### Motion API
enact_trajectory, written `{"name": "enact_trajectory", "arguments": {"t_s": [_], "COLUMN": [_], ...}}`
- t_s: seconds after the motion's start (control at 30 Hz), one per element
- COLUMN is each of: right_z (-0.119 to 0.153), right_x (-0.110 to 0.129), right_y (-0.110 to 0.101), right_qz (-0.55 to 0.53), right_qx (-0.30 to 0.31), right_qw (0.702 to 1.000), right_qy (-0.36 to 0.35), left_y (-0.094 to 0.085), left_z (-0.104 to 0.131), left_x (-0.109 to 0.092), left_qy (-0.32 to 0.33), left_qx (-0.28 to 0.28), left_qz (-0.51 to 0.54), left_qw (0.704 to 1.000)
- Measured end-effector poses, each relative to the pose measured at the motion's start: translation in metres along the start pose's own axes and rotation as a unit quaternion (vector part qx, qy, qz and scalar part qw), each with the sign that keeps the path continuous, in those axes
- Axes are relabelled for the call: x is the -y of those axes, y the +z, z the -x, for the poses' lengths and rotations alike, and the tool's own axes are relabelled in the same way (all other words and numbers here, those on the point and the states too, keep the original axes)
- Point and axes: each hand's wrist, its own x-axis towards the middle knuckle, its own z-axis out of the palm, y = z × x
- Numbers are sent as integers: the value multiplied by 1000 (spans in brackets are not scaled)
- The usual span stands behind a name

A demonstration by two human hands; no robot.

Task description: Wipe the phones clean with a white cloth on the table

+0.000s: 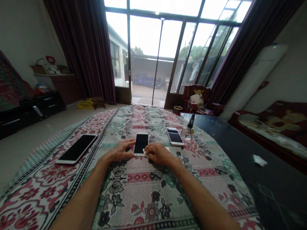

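Note:
A white smartphone [141, 143] with a dark screen lies flat on the patterned tablecloth in front of me. My left hand [122, 149] rests along its left side, fingers stretched and thumb apart, touching the edge near the lower corner. Over the phone's lower right part, my right hand [157, 153] has its fingers pinched on a small white wipe [144, 151], which is mostly hidden under them. To the right lies a second white smartphone [175, 136]. A larger white tablet [78, 149] with a black screen lies to the left.
Beyond the second phone stands a clear bottle with a black top [191, 123]. A dark glossy table [230, 143] adjoins on the right, with a crumpled white tissue [260, 160] on it. The floral tablecloth [153, 195] covers the round surface before me. Wooden seats and glass doors stand beyond.

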Motion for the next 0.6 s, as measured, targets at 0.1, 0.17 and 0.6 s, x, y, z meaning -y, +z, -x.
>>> {"name": "enact_trajectory", "arguments": {"t_s": [0.1, 0.17, 0.6], "right_z": [0, -2, -22], "right_x": [3, 8, 26], "right_y": [0, 5, 24], "right_qz": [14, 25, 150], "right_qx": [2, 1, 14], "right_qw": [1000, 1000, 985], "right_qy": [6, -9, 83], "left_y": [-1, 0, 3], "left_z": [0, 0, -3], "left_x": [-1, -1, 5], "left_qy": [1, 4, 3], "left_qx": [-3, -7, 8], "left_qz": [9, 11, -29], "left_qw": [1000, 1000, 1000]}}
